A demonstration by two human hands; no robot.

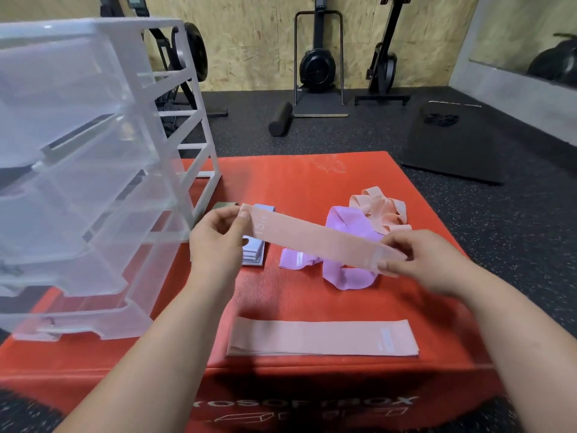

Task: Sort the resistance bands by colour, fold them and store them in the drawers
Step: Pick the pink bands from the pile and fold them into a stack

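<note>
Clear plastic forms the drawer unit (93,151) at the left of the red foam box (281,182); its drawers project forward in steps. Just right of it, the left hand (215,235) pinches one end of a peach band (312,242) between thumb and fingers. A folded blue stack (254,251) lies on the box beneath that end. The band is held taut and flat in the air above the box. Its long axis runs left to right, the printed end higher and farther, the labelled end lower and nearer. Loose lilac bands (343,270) and a loose peach pile (381,207) lie behind it. The right hand (415,260) pinches the labelled end.

Judged step: flattening peach bands for folding. A flat peach stack (321,337) lies along the near edge, parallel to the held band. The next move likely calls for lowering the band onto that stack with ends and edges aligned
</note>
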